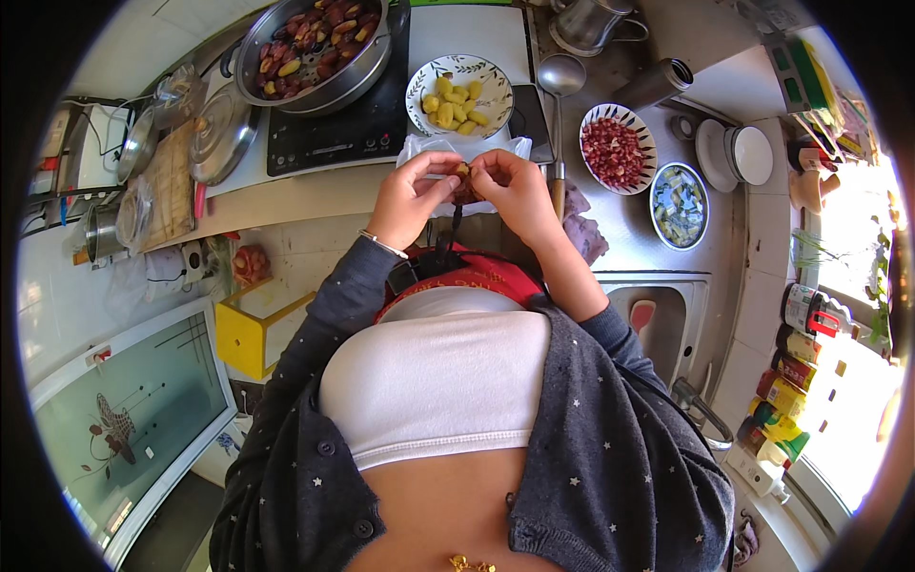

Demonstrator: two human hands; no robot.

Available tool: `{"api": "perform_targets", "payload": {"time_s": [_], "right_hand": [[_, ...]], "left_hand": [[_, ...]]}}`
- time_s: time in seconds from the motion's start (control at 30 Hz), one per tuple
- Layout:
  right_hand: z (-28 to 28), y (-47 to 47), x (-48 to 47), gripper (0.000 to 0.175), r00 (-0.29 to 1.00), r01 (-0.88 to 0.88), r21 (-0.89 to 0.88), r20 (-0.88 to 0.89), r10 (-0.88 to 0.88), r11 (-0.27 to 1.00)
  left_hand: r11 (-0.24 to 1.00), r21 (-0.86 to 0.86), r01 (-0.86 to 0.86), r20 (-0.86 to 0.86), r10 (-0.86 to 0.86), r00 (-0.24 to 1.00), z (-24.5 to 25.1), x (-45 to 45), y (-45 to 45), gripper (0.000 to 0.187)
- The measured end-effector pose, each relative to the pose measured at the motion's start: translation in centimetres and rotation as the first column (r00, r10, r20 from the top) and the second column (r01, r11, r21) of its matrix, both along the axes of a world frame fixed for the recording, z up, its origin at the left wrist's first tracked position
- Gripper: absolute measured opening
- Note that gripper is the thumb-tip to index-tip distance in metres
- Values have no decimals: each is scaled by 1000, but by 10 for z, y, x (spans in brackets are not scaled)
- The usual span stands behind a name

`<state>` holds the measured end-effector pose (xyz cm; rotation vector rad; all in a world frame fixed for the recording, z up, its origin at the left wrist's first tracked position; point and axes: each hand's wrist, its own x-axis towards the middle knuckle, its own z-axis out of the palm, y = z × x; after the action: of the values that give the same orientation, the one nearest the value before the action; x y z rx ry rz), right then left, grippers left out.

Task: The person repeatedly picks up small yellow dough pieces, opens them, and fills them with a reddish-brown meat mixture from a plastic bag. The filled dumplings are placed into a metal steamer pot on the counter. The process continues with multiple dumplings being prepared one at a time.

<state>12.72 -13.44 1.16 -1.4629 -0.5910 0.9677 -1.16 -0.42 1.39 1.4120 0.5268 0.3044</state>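
Note:
My left hand (418, 193) and my right hand (515, 189) meet at the counter's front edge, pinching one small yellowish-brown piece of food (463, 171) between their fingertips. Beneath them lies a white plastic bag (414, 146), with reddish-brown scraps partly hidden by the fingers. Just beyond, a leaf-patterned plate (422, 70) holds several peeled yellow pieces. At the upper left, a metal steamer pot (325, 105) contains many dark red dates or similar fruits (289, 68), some split to show yellow.
A black induction cooktop (322, 143) sits under the pot, with a glass lid (227, 136) to its left. On the right are a ladle (561, 77), a bowl of red chopped food (615, 151), a bowl of green-white pieces (679, 206), and the sink (658, 336).

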Motion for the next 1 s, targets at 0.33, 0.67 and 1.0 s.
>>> {"api": "perform_targets", "payload": {"time_s": [0.33,0.67,1.0], "right_hand": [[-7,-1,-1,20,982,-10,75,-189,24,997],[2,-4,9,15,829,100,-197,558,28,975],[10,-3,9,17,881,13,-123,471,47,992]], "left_hand": [[982,-181,46,-33,-52,998,-1,-7,0,32],[933,-359,-20,-62,-2,998,-6,-15,8,34],[973,-230,-7,-53,-6,999,-12,-10,7,27]]}}
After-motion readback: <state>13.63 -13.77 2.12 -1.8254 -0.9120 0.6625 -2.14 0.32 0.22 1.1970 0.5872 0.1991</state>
